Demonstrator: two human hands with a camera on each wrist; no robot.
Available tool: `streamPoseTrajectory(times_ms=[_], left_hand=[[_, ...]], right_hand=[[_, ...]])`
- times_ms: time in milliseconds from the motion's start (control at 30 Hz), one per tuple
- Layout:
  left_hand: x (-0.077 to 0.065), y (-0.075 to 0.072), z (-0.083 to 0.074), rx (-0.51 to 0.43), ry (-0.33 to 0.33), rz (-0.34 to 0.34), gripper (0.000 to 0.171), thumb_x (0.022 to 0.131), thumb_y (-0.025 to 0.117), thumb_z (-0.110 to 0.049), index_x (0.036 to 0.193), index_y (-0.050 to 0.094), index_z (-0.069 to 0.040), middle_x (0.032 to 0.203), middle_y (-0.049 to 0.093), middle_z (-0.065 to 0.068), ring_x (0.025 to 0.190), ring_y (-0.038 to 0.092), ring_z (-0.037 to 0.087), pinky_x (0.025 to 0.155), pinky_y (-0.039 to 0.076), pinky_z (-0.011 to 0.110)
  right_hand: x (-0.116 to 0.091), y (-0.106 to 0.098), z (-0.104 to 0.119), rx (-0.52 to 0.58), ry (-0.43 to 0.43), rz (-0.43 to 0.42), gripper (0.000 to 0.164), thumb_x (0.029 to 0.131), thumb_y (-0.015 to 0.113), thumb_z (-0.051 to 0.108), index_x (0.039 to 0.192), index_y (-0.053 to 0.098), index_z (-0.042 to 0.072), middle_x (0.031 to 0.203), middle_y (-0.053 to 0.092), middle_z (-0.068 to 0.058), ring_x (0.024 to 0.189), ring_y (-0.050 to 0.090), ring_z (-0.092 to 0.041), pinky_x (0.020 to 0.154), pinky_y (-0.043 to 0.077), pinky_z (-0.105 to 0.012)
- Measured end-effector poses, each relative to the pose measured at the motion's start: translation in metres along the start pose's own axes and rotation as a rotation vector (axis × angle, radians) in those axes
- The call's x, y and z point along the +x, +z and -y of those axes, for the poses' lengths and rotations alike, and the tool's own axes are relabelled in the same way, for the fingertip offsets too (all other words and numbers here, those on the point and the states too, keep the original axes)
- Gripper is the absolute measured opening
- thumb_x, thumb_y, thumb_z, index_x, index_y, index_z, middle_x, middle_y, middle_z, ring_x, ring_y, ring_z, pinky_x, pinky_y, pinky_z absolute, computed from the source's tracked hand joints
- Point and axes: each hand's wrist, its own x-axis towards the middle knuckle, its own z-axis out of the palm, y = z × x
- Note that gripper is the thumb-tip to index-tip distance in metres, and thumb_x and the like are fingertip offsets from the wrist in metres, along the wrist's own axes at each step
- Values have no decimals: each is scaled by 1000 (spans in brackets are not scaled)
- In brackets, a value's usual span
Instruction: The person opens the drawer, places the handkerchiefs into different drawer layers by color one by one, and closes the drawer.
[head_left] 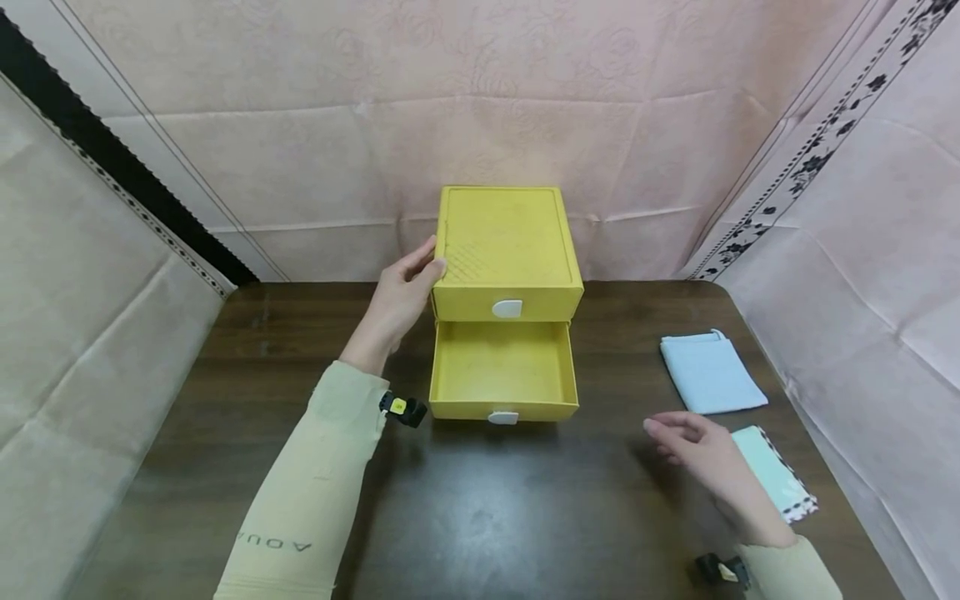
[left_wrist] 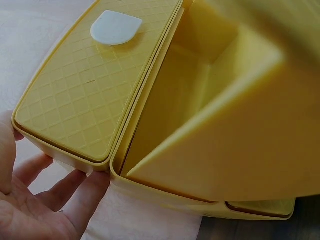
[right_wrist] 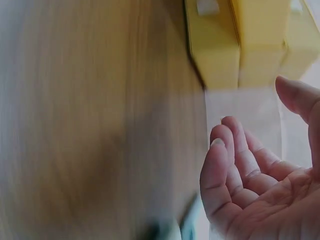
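Observation:
A yellow drawer box [head_left: 498, 237] stands at the back middle of the table. Below its closed top drawer, a drawer [head_left: 504, 412] with a white tab is pulled out, its floor bare. My left hand [head_left: 401, 300] rests against the box's left side near the front, thumb up by the top edge. In the left wrist view its fingers [left_wrist: 62, 192] touch the side wall beside the top drawer. My right hand [head_left: 708, 454] hovers over the table at the right, holding nothing, its fingers loosely bent and its thumb apart from them in the right wrist view.
A folded light-blue cloth [head_left: 712, 375] lies at the right, beyond my right hand. Partly behind that wrist lies a mint-green folded piece [head_left: 772, 467] with a black-and-white patterned edge. Pale cloth hangings [head_left: 480, 142] enclose the dark wooden table [head_left: 480, 517] behind and at both sides.

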Motion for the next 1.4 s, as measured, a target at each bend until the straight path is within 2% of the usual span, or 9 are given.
streamPoseTrajectory(times_ms=[100,233,333,433,633,867,1033,1267,1400], left_hand=[[0,0,0,4,-4,-4,54,92,60,-51,143,44,-41,142,46,-16,129,42,8,103,40,35],[0,0,0,11,-25,-7,54,91,59,-53,142,43,-45,142,46,-16,130,41,8,104,40,35],[-1,-1,-1,18,-36,-7,54,91,59,-53,142,43,-46,142,46,-16,130,40,9,104,40,36],[-2,-4,-1,21,-37,-9,55,91,60,-53,143,43,-44,143,45,-16,131,40,10,104,40,37],[-2,-8,-1,14,-36,-13,55,91,60,-52,143,42,-44,143,45,-14,130,41,10,102,42,37],[-2,-8,1,6,-21,-10,56,92,60,-50,145,43,-40,143,46,-15,129,42,10,103,41,36],[-1,-6,2,23,11,-9,54,93,59,-49,144,43,-39,143,46,-16,131,41,10,105,37,35],[-1,-2,1,0,6,5,51,93,60,-50,141,45,-42,141,48,-15,127,45,10,102,41,34],[-1,-1,1,-26,-3,17,52,92,61,-49,141,46,-42,141,48,-13,124,47,11,97,46,36]], right_hand=[[-4,-22,-11,-70,-7,-67,75,86,60,62,134,53,6,119,64,-17,104,61,-29,75,52,-35],[-8,-50,-29,-198,19,-139,84,87,57,65,137,47,-1,123,59,-26,112,55,-41,77,50,-46],[-9,-65,-42,-288,64,-144,93,88,54,66,139,38,-10,129,49,-36,117,46,-51,82,46,-58],[-7,-74,-53,-358,119,-122,101,87,53,67,139,31,-17,133,39,-41,120,39,-56,88,41,-63],[0,-75,-71,-371,212,-110,110,82,62,67,141,24,-19,134,35,-42,121,39,-55,89,40,-62],[1,-69,-83,-375,177,-168,106,81,71,55,139,24,-21,126,39,-41,116,42,-54,88,41,-62],[1,-67,-87,-379,214,-179,111,78,77,50,138,21,-24,121,40,-43,113,42,-55,87,42,-61],[4,-81,-87,-558,203,-123,117,69,72,71,125,39,-26,115,47,-44,105,43,-58,85,39,-64],[7,-89,-85,-584,215,-86,121,65,70,76,123,40,-26,116,43,-45,104,40,-58,86,37,-65]])
